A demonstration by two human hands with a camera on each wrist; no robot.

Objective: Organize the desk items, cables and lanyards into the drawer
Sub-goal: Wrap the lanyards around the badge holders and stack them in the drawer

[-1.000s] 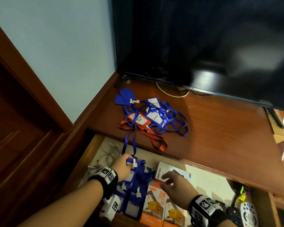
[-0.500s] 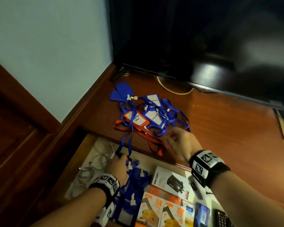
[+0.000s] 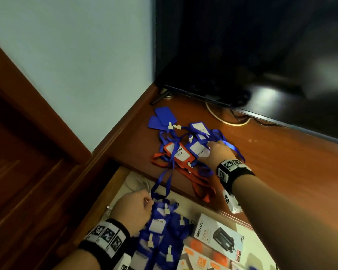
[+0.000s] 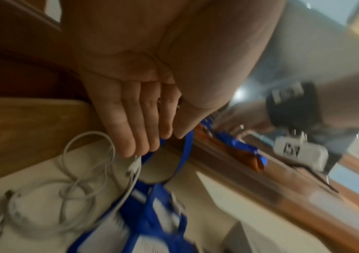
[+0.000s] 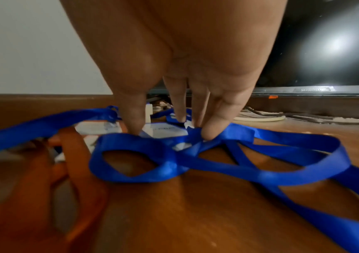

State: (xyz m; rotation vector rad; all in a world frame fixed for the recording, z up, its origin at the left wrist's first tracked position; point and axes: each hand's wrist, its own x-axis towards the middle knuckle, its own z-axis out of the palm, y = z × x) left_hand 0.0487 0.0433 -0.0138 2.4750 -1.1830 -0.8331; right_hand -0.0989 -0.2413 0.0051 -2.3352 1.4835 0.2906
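A tangle of blue and orange lanyards [image 3: 176, 151] with badge holders lies on the wooden desk [image 3: 281, 172]. One blue strap [image 3: 164, 180] hangs from it over the edge into the open drawer [image 3: 183, 203]. My left hand [image 3: 133, 209] is inside the drawer and pinches that strap [image 4: 185, 154] between thumb and fingertips [image 4: 152, 147]. My right hand [image 3: 213, 151] reaches onto the pile, its straight fingertips [image 5: 206, 133] touching a white badge card and a blue ribbon [image 5: 217, 167]. More blue lanyards [image 3: 164, 230] lie in the drawer.
White cables [image 3: 139, 187] are coiled at the drawer's left end. Product boxes [image 3: 219, 236] fill its right part. A dark television [image 3: 242, 55] stands at the back of the desk with a white cable [image 3: 228, 122] under it. An orange strap [image 3: 201, 186] droops over the desk edge.
My right hand left the boxes in the drawer, rose to the desk and reached onto the lanyard pile. My left hand stayed in the drawer on the blue strap.
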